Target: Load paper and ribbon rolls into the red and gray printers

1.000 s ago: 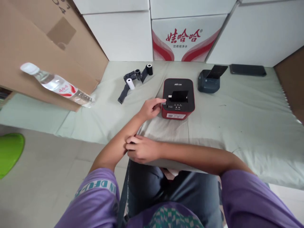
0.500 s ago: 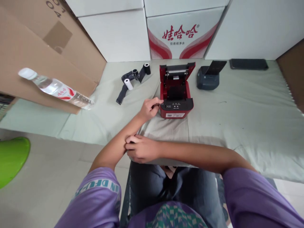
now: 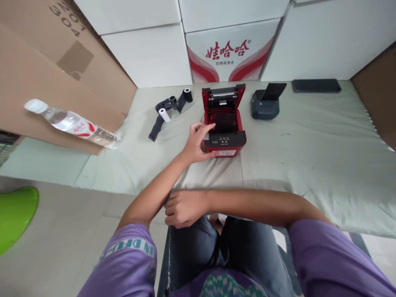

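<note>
A red and black label printer (image 3: pixel 225 141) stands on the cloth with its lid raised and a black piece inside. My left hand (image 3: pixel 198 142) grips its front left corner, thumb against the front face and fingers over the top edge. My right hand (image 3: pixel 183 208) is curled closed in front of my body, below my left forearm, and nothing shows in it. Left of the printer lie a black ribbon roll (image 3: pixel 187 95), a trailing strip of black ribbon (image 3: pixel 157 127) and a small white roll (image 3: pixel 164 115).
Right of the printer sit a dark device with a raised flap (image 3: pixel 265 107) and a flat black object (image 3: pixel 316 86). A water bottle (image 3: pixel 77 126) lies tilted by a cardboard box (image 3: pixel 93 78). White cartons (image 3: pixel 148 57) line the back. A green seat (image 3: pixel 18 218) is lower left.
My left hand has opened from a curled pose against the printer's side to a grip around its front corner. My right hand has moved down off my left forearm. The view has shifted slightly.
</note>
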